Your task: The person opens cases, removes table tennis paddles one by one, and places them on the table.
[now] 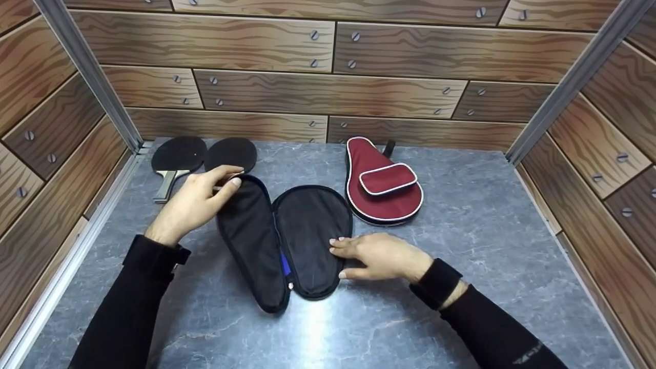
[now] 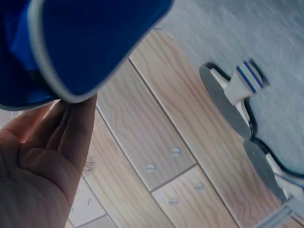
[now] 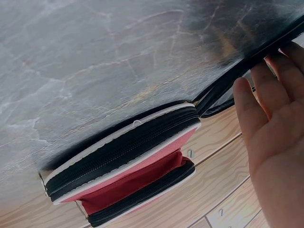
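Observation:
An unzipped table tennis bat case (image 1: 312, 230) lies spread in the middle of the table, black lining upward. My left hand (image 1: 197, 202) pinches the far end of its left half between thumb and fingers, and that half stands tilted up. The case's blue outer face (image 2: 104, 42) with pale piping shows in the left wrist view. My right hand (image 1: 382, 256) has its fingers extended and rests their tips on the right edge of the other half. In the right wrist view those fingers (image 3: 259, 92) lie over the black zipper edge.
Two black table tennis bats (image 1: 179, 154) lie at the back left, one partly hidden by my left hand and the raised half. A red bat case (image 1: 384, 210) with white piping and a small pocket lies at the back right. Wood-patterned walls (image 1: 256, 92) enclose the table.

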Tool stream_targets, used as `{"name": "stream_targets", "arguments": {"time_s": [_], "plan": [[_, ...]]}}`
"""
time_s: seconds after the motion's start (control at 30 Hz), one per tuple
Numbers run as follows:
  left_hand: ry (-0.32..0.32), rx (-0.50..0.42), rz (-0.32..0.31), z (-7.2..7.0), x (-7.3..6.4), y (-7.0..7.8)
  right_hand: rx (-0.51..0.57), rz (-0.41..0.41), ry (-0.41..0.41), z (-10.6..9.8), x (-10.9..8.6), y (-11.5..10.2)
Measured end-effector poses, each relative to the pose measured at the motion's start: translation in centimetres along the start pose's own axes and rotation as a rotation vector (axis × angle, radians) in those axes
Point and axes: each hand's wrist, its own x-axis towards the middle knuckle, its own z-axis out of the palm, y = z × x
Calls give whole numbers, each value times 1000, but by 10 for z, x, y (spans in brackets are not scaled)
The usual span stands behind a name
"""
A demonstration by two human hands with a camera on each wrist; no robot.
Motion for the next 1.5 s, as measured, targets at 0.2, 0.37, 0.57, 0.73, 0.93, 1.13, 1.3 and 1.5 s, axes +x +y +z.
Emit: {"name": "stream_targets", "arguments": {"time_s": [0.2, 0.37, 0.57, 0.73, 0.93, 1.13, 1.3, 1.5], "plan": [[-39, -159, 92, 9, 1, 7, 16, 4, -2, -1, -1, 0], [-92, -115, 180, 25, 5, 8, 22, 1, 2, -2, -1, 1], [-111, 40, 244, 46, 10, 8, 14, -8, 6, -1, 0, 1], [-88, 55, 264, 60, 18, 6, -14, -10, 14, 0, 1, 0], [-32, 59, 230, 68, 26, 4, -45, -28, 15, 5, 3, -5], [-22, 120, 242, 73, 33, 6, -51, -44, 5, 8, 4, -6], [-50, 156, 268, 75, 40, 9, -41, -59, 5, 7, 1, -1], [-78, 214, 288, 79, 52, 7, -50, -44, 27, 5, -4, 6]]}}
